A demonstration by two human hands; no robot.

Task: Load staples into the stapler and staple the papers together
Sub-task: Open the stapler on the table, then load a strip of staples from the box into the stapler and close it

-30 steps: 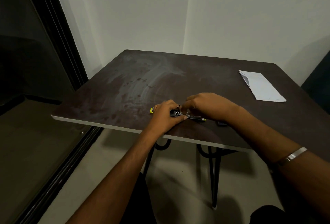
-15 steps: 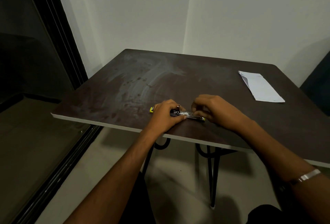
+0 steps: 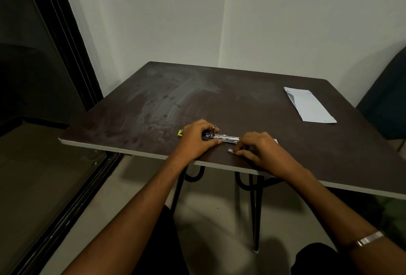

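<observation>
An opened stapler (image 3: pixel 222 138) lies near the front edge of the dark table (image 3: pixel 219 99), its metal magazine pointing right and a yellow end showing at the left. My left hand (image 3: pixel 198 137) presses down on its left part and holds it. My right hand (image 3: pixel 261 150) sits just right of and nearer than the magazine, fingertips pinched on a small silvery strip of staples (image 3: pixel 231 151) resting on the table. The folded white papers (image 3: pixel 308 105) lie far off at the back right.
The table's front edge runs right under both wrists. A dark glass door frame (image 3: pixel 72 59) stands at the left. A dark chair (image 3: pixel 386 99) is at the right edge. White walls close the corner behind the table.
My right hand has drawn back from the stapler's magazine toward me and to the right, and now pinches a staple strip on the table. My left hand has stayed on the stapler.
</observation>
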